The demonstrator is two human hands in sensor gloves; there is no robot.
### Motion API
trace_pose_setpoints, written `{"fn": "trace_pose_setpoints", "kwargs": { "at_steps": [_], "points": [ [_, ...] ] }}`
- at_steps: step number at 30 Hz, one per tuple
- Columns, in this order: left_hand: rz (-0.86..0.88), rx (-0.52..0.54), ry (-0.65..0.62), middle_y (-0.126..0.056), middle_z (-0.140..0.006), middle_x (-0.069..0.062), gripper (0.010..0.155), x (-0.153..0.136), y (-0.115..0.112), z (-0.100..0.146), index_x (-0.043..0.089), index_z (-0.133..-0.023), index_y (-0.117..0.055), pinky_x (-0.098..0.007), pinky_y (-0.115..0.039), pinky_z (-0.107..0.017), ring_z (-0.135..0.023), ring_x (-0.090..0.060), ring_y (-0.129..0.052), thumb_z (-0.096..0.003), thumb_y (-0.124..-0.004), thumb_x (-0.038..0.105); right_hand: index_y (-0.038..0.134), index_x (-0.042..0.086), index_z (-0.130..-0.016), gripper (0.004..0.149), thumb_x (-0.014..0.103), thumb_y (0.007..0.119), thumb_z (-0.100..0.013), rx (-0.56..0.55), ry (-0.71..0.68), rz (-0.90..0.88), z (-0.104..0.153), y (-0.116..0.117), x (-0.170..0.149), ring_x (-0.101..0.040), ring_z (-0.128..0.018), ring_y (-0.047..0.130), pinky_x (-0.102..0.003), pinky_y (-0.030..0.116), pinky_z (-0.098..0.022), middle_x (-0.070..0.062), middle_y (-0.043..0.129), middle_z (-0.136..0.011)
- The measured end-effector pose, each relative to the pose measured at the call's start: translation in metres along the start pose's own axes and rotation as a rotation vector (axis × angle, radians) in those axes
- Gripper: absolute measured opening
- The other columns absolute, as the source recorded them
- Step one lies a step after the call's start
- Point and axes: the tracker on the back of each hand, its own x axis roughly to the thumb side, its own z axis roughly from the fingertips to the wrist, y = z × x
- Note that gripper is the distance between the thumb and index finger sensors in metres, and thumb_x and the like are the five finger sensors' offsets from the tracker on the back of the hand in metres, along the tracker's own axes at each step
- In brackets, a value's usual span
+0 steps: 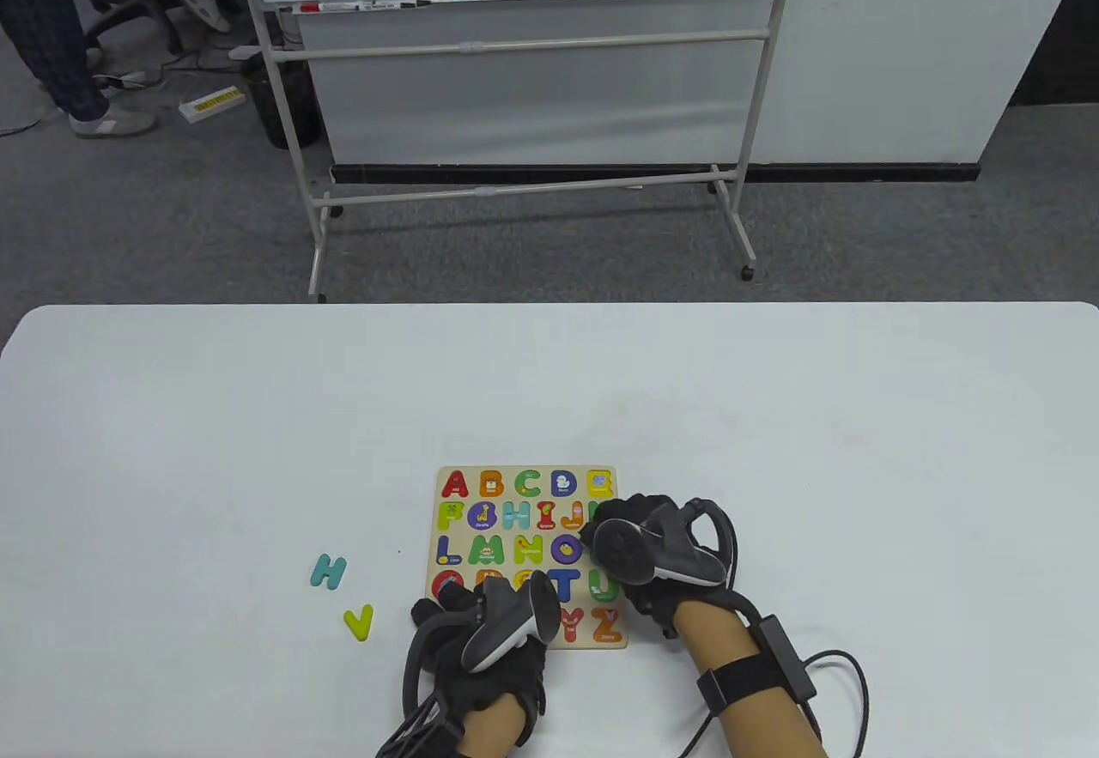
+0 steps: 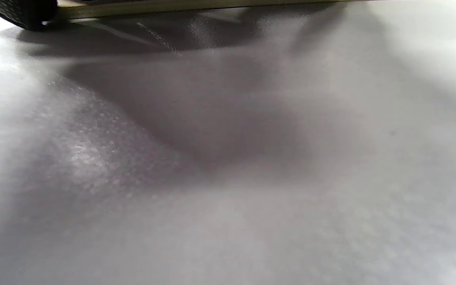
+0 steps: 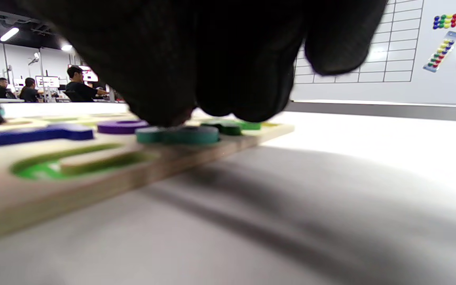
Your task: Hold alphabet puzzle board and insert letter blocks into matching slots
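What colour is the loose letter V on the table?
Yellow-green; the letter V shows best in the table view.

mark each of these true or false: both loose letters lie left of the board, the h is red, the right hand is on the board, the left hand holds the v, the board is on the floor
1. The H and V lie left of the board. True.
2. The H is red. False: it is teal.
3. The right hand rests on the board's right side. True.
4. The left hand holds the V. False: the V lies alone on the table; that hand is at the board's near edge.
5. The board is on the floor. False: it lies on the table.
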Motion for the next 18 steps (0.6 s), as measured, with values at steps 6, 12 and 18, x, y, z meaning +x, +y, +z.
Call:
{"fn": "trace_pose_setpoints", "kwargs": {
  "at_steps": [6,12,18],
  "points": [
    [-0.002,0.000,0.001,-0.021,-0.101,-0.045,0.084,0.000,0.000,0.000,-0.003,-0.104,-0.019,-0.074,-0.061,-0.056,-0.088,-0.079,-0.036,-0.0495,-0.043,0.056,0.072,0.022,-0.102,0.061,0.042,0.081,-0.045,-0.019,0.040,-0.048,0.013,-0.013,-0.002,-0.034,-0.090,0.083,-0.059,0.064,-0.067,-0.011,0.070,-0.107],
    [0.000,0.000,-0.001,-0.021,-0.101,-0.045,0.084,0.000,0.000,0.000,-0.003,-0.105,-0.019,-0.074,-0.061,-0.056,-0.088,-0.079,-0.036,-0.0496,-0.044,0.056,0.063,0.022,-0.106,0.068,0.048,0.078,-0.045,-0.060,0.023,-0.055,0.035,-0.024,0.002,-0.037,-0.101,0.070,-0.060,0.059,-0.070,-0.013,0.056,-0.114],
    [-0.001,0.002,0.002,-0.021,-0.101,-0.045,0.084,0.000,0.000,0.000,-0.002,-0.105,-0.020,-0.074,-0.062,-0.056,-0.089,-0.078,-0.037,-0.0496,-0.044,0.057,0.056,0.029,-0.109,0.069,0.049,0.075,-0.046,0.030,-0.052,-0.091,0.054,-0.022,0.008,-0.034,-0.112,0.054,-0.056,0.053,-0.075,-0.008,0.049,-0.118]
  ]
}}
